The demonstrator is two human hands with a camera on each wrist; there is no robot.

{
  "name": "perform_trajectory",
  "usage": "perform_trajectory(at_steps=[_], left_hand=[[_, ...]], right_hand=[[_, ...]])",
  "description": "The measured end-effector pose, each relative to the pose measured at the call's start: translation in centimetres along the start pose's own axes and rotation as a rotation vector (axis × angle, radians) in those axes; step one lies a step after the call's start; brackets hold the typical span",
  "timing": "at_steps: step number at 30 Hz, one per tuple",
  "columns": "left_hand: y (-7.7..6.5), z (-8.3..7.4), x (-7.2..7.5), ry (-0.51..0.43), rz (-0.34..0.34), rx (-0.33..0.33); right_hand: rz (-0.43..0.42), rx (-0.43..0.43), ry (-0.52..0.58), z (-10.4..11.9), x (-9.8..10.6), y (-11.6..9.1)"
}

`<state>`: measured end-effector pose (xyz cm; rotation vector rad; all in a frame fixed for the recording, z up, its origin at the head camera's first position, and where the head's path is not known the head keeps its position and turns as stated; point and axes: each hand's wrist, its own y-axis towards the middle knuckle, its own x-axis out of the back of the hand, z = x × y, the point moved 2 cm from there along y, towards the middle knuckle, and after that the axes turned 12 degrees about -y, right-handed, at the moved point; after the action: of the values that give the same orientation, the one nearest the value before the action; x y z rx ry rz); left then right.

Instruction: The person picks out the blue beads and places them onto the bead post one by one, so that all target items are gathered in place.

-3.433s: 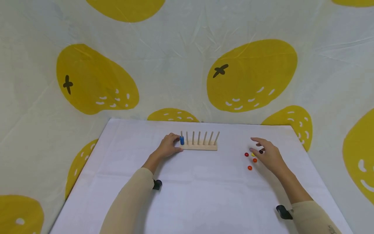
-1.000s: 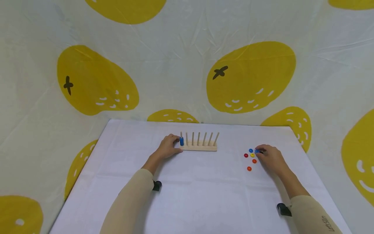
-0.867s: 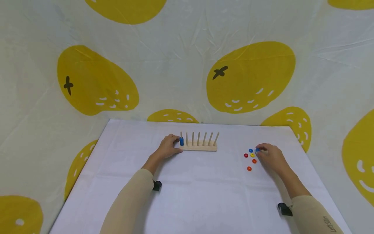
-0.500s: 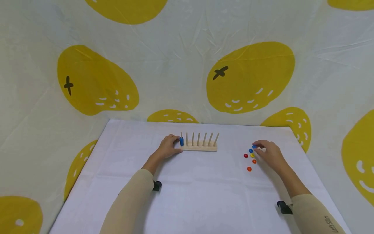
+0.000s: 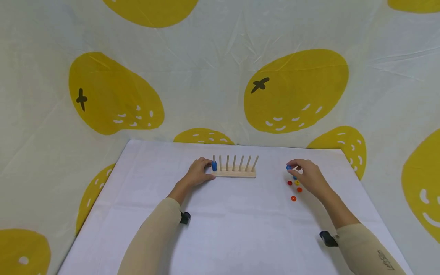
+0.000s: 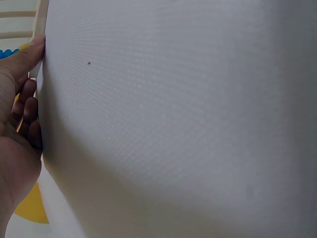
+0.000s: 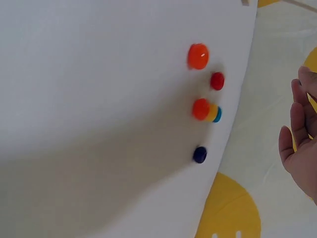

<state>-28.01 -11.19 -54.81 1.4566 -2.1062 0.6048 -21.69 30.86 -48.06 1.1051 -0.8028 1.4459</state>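
A wooden peg rack stands on the white-covered bench, its row of upright pegs pointing up. The left hand is closed around the rack's left end, with the thumb laid against the base edge in the left wrist view. A stack of blue rings is seated on the leftmost peg, just beside the left hand's fingers.

The right hand is raised slightly above the bench, well apart from the rack, and a blue ring is pinched between its thumb and fingertips. Below and beside this hand, loose rings lie on the bench: a red ring, an orange ring, a second orange ring, and a yellow ring partly hidden by the hand. A further dark blue ring is seen lying apart in the right wrist view.

A cloth backdrop printed with yellow fruit hangs behind the bench.
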Motion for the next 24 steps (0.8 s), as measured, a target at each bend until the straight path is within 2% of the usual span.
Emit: perform_trajectory(at_steps=[10, 24], left_hand=[[0.3, 0.2, 0.0, -0.013, 0.001, 0.013], [0.1, 0.2, 0.0, -0.021, -0.01, 0.007]], right_hand=[[-0.053, 0.102, 0.034, 3.9, 0.6, 1.8], [-0.101, 0.226, 0.117, 10.9, 0.3, 4.9]])
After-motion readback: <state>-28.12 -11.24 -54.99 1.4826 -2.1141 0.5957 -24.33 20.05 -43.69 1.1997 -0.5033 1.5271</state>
